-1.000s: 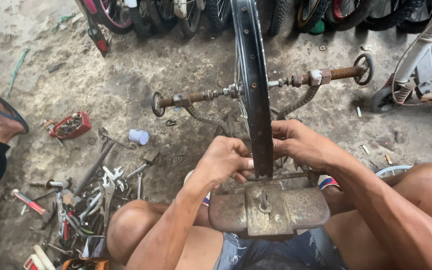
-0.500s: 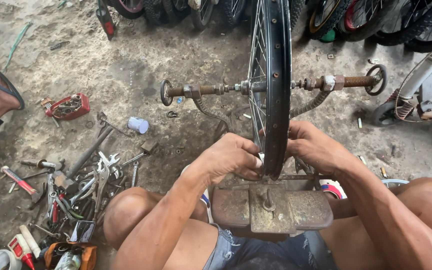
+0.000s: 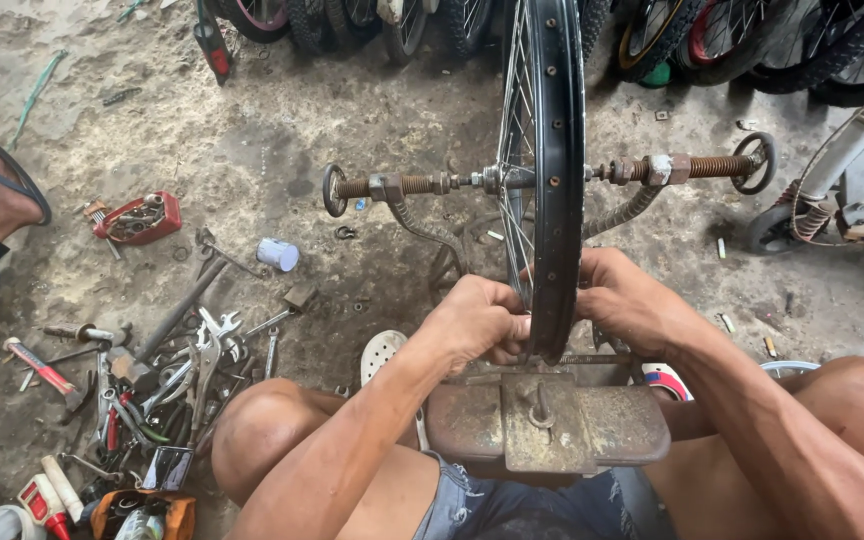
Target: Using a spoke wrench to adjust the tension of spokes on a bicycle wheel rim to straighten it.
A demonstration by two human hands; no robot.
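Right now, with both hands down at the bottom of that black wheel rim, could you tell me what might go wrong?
Fingers could get pinched: the left hand and right hand grip either side of the black spoked wheel rim, close to its thin metal spokes. The rim hangs on a rusty threaded axle stand; a hard pull might shift it. The loose pile of wrenches by the left knee could be knocked.

Fingertips of the left hand [image 3: 477, 322] vanish behind the black wheel rim [image 3: 558, 190], whose top the frame cuts off.
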